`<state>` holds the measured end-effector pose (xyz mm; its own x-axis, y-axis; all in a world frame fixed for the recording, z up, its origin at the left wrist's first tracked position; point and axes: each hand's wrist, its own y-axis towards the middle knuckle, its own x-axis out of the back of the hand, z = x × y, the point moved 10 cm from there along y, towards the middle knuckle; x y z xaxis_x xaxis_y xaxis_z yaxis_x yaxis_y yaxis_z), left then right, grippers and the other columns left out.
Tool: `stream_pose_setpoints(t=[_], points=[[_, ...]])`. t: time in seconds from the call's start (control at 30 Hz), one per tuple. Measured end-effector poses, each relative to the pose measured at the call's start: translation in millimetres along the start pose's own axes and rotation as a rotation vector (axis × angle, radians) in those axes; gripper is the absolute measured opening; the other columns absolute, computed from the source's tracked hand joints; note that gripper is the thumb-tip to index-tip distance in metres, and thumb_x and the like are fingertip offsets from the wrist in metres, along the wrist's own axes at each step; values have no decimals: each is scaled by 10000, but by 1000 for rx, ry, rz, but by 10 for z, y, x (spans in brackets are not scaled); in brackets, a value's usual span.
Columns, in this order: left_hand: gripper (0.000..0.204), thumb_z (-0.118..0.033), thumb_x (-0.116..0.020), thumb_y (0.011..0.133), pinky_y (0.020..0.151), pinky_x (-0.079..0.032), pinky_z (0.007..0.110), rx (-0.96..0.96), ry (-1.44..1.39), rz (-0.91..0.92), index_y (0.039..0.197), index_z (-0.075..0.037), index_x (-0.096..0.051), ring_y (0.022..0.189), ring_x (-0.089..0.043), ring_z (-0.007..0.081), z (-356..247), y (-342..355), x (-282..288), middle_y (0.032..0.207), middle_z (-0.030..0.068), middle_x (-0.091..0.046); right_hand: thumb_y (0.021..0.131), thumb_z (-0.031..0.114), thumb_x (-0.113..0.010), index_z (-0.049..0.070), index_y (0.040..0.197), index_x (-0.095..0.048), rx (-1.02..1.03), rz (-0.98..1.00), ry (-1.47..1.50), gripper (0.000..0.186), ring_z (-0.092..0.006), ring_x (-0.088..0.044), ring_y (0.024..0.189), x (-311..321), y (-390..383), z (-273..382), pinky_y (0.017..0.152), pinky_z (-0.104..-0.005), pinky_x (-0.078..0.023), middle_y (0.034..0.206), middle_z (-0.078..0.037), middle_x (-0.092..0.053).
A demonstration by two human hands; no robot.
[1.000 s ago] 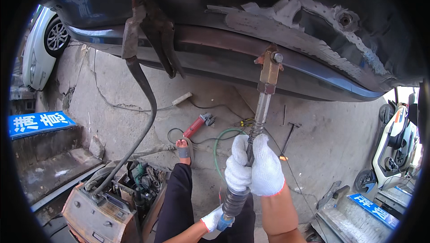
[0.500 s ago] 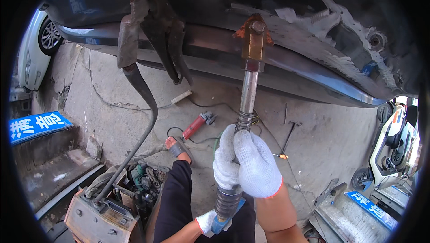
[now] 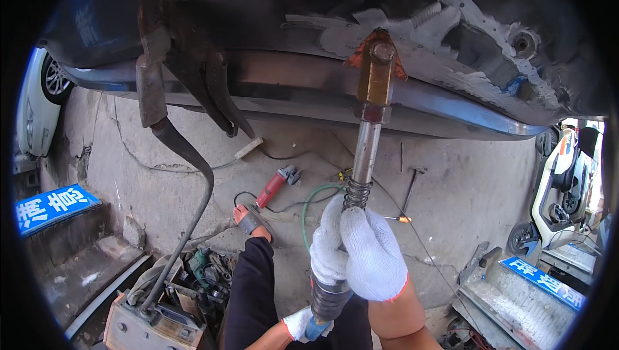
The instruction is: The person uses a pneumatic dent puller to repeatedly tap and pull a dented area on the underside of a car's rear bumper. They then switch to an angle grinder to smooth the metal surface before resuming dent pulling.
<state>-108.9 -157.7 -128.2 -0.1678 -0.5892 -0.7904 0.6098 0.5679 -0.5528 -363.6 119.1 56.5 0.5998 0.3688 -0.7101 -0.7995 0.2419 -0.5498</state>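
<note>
A dent puller (image 3: 366, 150), with a steel shaft, a spring and a black ribbed body, runs from my lap up to a dark car panel (image 3: 258, 76). Its brass-coloured head (image 3: 376, 79) holds an orange-brown pointed plate against the panel. My right hand (image 3: 371, 250), in a white knit glove, is wrapped round the puller just below the spring. Lower down, my gloved left hand (image 3: 300, 325) closes on its blue rear end (image 3: 317, 329); part of that hand is hidden. Left of the puller, a heavy clamp (image 3: 152, 86) hangs on the panel edge with a thick cable (image 3: 200, 189).
A red angle grinder (image 3: 274, 185) lies on the concrete near my foot, among cords and a green hose (image 3: 306, 211). A hammer (image 3: 412, 185) and an orange-handled screwdriver (image 3: 403, 220) lie to the right. A machine box (image 3: 148, 327) stands lower left; a white scooter (image 3: 554, 182) stands right.
The view has shifted, so the clamp and panel appear further left. The puller's shaft now leans more to the right towards its head, and more of the green hose shows. Both hands keep their hold.
</note>
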Motion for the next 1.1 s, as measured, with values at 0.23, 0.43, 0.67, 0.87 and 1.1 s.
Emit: stream_pose_setpoints(t=[0.23, 0.43, 0.67, 0.87, 1.1], points=[[218, -271, -599, 878, 578, -468, 294, 65, -104, 7, 881, -53, -612, 654, -597, 191, 92, -51, 41, 753, 80, -625, 1006, 259, -486, 59, 940, -502, 32, -77, -58, 211, -82, -451, 542, -199, -57, 160, 489, -236, -384, 666, -2, -485], [238, -223, -563, 892, 567, -456, 291, -11, -100, -40, 765, -31, -625, 613, -585, 198, -203, -277, -303, 673, 92, -614, 1018, 313, -441, 31, 858, -495, 105, -132, -117, 329, -138, -437, 489, -323, -33, 340, 454, -281, -361, 599, -48, -467], [440, -294, -638, 892, 619, -502, 346, 128, -510, 44, 1239, -43, -539, 742, -613, 216, 190, -103, -18, 947, 89, -625, 1007, 253, -487, 70, 928, -500, 72, -39, -21, 199, -85, -466, 533, -395, 4, 302, 467, -232, -384, 662, 2, -486], [375, -268, -629, 896, 613, -507, 381, 14, -133, 130, 1137, 7, -544, 744, -621, 267, 23, -178, -155, 898, 140, -622, 991, 210, -527, 87, 975, -500, 24, 18, 48, 127, -66, -482, 558, -448, -7, 270, 478, -217, -396, 686, 20, -496], [389, -397, -572, 918, 620, -511, 387, 317, -496, 109, 1013, -20, -563, 745, -624, 247, 177, -133, -253, 888, 132, -628, 847, 29, -633, 34, 808, -511, -6, 323, -588, 129, -162, -611, 599, -473, -131, 8, 581, -305, -513, 669, -84, -585]])
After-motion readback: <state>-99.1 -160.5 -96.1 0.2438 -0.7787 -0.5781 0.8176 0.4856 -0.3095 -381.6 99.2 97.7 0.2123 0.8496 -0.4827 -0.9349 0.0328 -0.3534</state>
